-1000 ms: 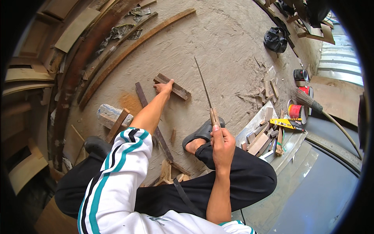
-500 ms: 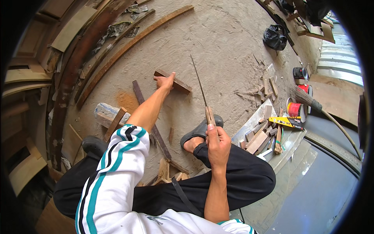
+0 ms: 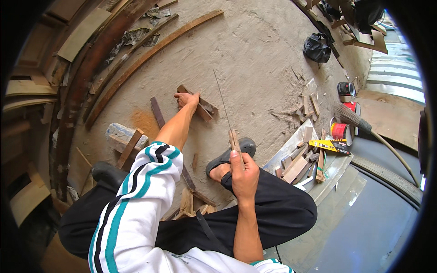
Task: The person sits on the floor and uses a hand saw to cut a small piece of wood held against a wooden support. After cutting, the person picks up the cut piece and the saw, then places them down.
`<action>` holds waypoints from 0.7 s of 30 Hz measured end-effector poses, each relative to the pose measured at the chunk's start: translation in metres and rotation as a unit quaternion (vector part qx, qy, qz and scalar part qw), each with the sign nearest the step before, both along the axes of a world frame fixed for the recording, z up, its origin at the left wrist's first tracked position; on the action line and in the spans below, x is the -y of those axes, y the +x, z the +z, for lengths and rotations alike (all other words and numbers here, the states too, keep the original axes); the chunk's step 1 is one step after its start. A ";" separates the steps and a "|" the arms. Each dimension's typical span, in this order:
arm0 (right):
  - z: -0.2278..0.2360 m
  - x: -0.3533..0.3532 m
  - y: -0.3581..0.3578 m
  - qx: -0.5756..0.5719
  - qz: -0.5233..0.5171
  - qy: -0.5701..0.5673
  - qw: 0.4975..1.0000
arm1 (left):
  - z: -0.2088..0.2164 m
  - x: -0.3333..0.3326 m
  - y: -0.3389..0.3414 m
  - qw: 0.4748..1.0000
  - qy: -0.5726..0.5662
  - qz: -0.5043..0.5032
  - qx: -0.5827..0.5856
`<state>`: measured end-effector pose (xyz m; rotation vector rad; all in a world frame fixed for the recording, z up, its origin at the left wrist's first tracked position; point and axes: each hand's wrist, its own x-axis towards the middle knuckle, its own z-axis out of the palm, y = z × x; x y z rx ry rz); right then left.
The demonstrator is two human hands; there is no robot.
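My right hand (image 3: pixel 246 177) is closed around the wooden handle (image 3: pixel 234 141) of what looks like a handsaw. Its long thin blade (image 3: pixel 222 98), seen nearly edge-on, points away from me. Farther out to the left, my left hand (image 3: pixel 186 99) grips a brown wood block (image 3: pixel 200 109) at floor level; part of the block is hidden under the fingers. A second short wood piece (image 3: pixel 210 107) shows against the block's right side. The blade passes to the right of both pieces, apart from them. Beneath my left forearm lies a long dark wood strip (image 3: pixel 157 111).
Sawdust (image 3: pixel 143 119) and a pale block (image 3: pixel 123 134) with wood on it lie at left. Long boards (image 3: pixel 150 54) curve along the left side. To the right are wood offcuts (image 3: pixel 296 168), a yellow-black package (image 3: pixel 328 145), paint cans (image 3: pixel 339 130) and a broom (image 3: pixel 359 120).
My left hand has turned the wood block so its near end swings toward me, and a second piece now shows beside it. The saw has shifted slightly left with my right hand.
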<state>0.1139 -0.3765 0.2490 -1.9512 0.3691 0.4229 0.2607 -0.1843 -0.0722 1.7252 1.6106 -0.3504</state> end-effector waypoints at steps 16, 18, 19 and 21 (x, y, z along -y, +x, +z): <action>-0.047 0.010 -0.011 0.150 0.110 -0.070 0.980 | 0.180 -0.008 -0.133 0.806 -0.261 -0.249 0.469; -0.039 0.010 -0.016 0.112 0.129 -0.011 0.985 | 0.211 -0.016 -0.150 0.792 -0.237 -0.220 0.518; -0.033 0.009 -0.019 0.101 0.137 0.024 0.985 | 0.222 -0.023 -0.158 0.789 -0.236 -0.210 0.527; -0.020 0.006 -0.022 0.077 0.150 0.093 0.981 | 0.238 -0.039 -0.170 0.781 -0.236 -0.193 0.545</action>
